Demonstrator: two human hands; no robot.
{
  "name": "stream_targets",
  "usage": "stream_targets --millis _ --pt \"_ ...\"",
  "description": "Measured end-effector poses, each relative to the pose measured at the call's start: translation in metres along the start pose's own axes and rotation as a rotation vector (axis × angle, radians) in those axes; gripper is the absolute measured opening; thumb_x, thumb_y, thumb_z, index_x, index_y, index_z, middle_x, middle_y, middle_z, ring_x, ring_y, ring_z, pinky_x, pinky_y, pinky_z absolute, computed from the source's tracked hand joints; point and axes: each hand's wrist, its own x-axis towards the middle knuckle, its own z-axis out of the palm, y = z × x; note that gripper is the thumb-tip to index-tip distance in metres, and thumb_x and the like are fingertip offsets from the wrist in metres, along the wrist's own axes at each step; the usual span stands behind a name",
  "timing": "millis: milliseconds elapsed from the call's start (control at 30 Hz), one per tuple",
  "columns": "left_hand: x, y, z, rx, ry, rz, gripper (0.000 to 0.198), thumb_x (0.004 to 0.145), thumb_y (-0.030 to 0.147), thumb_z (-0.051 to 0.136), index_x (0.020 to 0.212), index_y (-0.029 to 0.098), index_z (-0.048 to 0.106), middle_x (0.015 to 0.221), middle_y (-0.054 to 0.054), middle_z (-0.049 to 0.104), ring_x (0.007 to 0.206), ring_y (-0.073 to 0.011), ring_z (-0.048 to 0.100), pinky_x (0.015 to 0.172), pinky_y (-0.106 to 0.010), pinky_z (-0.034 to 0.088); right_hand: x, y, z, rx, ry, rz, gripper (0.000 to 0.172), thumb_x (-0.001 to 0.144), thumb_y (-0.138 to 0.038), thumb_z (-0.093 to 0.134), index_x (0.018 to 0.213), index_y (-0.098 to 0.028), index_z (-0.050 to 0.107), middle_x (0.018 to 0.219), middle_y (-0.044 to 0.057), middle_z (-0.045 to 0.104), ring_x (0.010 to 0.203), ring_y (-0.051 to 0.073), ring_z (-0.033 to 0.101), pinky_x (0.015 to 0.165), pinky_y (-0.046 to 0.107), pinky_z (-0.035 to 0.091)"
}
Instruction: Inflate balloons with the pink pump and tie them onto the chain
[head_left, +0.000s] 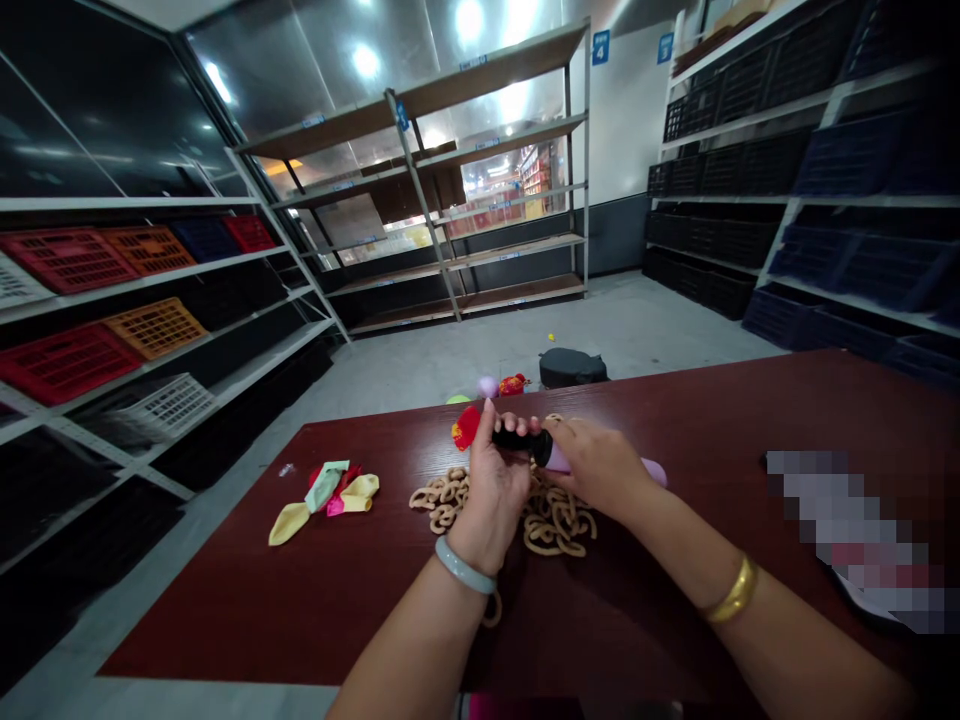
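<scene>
My left hand [501, 478] is closed around the black part [517, 440] of a balloon pump. My right hand [596, 465] grips the pump's lilac part [654, 471], whose rounded end sticks out to the right. Beside my left thumb, at the pump's left end, sits a small red piece with gold marks [466, 428], which looks like a limp balloon; how it is fixed there is hidden. Under both hands lies a heap of tan, cord-like loops [555, 525], partly covered by my wrists. To the left, several deflated balloons [330, 490] in yellow, mint, pink and red lie together.
All this rests on a dark red table [225, 590]. A phone-like, blurred-out object [855, 540] lies at right. Beyond the far edge are a lilac ball [488, 386], a red-gold item [514, 384] and a dark grey object [572, 367]. Shelves with crates [67, 260] stand around.
</scene>
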Motion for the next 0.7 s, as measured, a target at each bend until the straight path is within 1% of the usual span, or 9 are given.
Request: stream_targets --millis 67,133,267,367,433,500,600,700 --pt "0.001 0.001 -0.001 -0.008 0.066 0.005 0.038 0.082 0.035 0.068 0.060 0.018 0.043 0.055 0.005 0.040 0.052 -0.0091 0.044 0.064 -0.028 0.046 0.000 -0.003 0.001 -0.020 -0.002 -0.026 0.048 0.080 -0.039 0.066 0.121 -0.019 0.052 0.119 0.014 0.062 0.104 0.027 0.060 0.077 0.034 0.048" --pt "0.002 0.000 -0.002 -0.006 0.102 0.011 0.042 0.082 0.038 0.069 0.058 0.018 0.041 0.053 0.005 0.036 0.049 -0.0082 0.039 0.057 -0.026 0.042 0.000 -0.005 0.001 -0.030 -0.001 -0.052 0.047 0.080 -0.038 0.065 0.121 -0.018 0.052 0.118 0.015 0.062 0.106 0.028 0.059 0.078 0.036 0.048" --pt "0.003 -0.002 -0.004 0.037 0.109 0.040 0.048 0.081 0.048 0.068 0.057 0.019 0.037 0.052 0.005 0.034 0.045 -0.0071 0.033 0.047 -0.024 0.034 0.000 -0.009 0.004 -0.011 -0.007 -0.062 0.046 0.082 -0.038 0.064 0.121 -0.018 0.052 0.112 0.014 0.065 0.102 0.027 0.060 0.075 0.035 0.047" --pt "0.006 0.005 -0.004 0.064 0.107 0.082 0.049 0.080 0.052 0.066 0.059 0.019 0.036 0.051 0.006 0.032 0.043 -0.0066 0.030 0.043 -0.023 0.030 0.000 -0.009 0.007 0.029 -0.004 -0.046 0.046 0.083 -0.043 0.062 0.120 -0.019 0.052 0.109 0.012 0.066 0.097 0.025 0.063 0.073 0.033 0.048" --pt "0.011 0.016 -0.005 0.075 0.115 0.134 0.049 0.081 0.052 0.065 0.060 0.019 0.037 0.051 0.006 0.031 0.041 -0.0060 0.030 0.042 -0.022 0.028 -0.001 -0.006 0.009 0.038 0.003 -0.043 0.048 0.083 -0.048 0.061 0.121 -0.019 0.052 0.109 0.012 0.066 0.096 0.025 0.063 0.073 0.034 0.049" --pt "0.017 0.033 -0.008 0.077 0.130 0.193 0.045 0.082 0.051 0.065 0.063 0.018 0.041 0.051 0.006 0.034 0.041 -0.0052 0.031 0.040 -0.020 0.027 -0.002 0.000 0.011 0.035 0.004 -0.050 0.051 0.083 -0.052 0.059 0.122 -0.019 0.053 0.112 0.012 0.066 0.098 0.026 0.064 0.075 0.036 0.049" --pt "0.026 0.059 -0.015 0.046 0.161 0.266 0.038 0.083 0.047 0.065 0.067 0.018 0.046 0.052 0.006 0.038 0.040 -0.0043 0.034 0.039 -0.019 0.026 -0.003 0.009 0.013 0.037 -0.007 -0.060 0.052 0.082 -0.051 0.061 0.124 -0.021 0.053 0.119 0.012 0.065 0.100 0.027 0.064 0.076 0.037 0.051" --pt "0.030 0.078 -0.020 0.000 0.169 0.298 0.045 0.082 0.047 0.067 0.062 0.019 0.039 0.050 0.007 0.037 0.038 -0.0043 0.034 0.038 -0.020 0.026 -0.004 0.016 0.014 0.037 -0.030 -0.066 0.052 0.080 -0.048 0.063 0.125 -0.023 0.053 0.121 0.010 0.065 0.101 0.027 0.065 0.078 0.039 0.052"
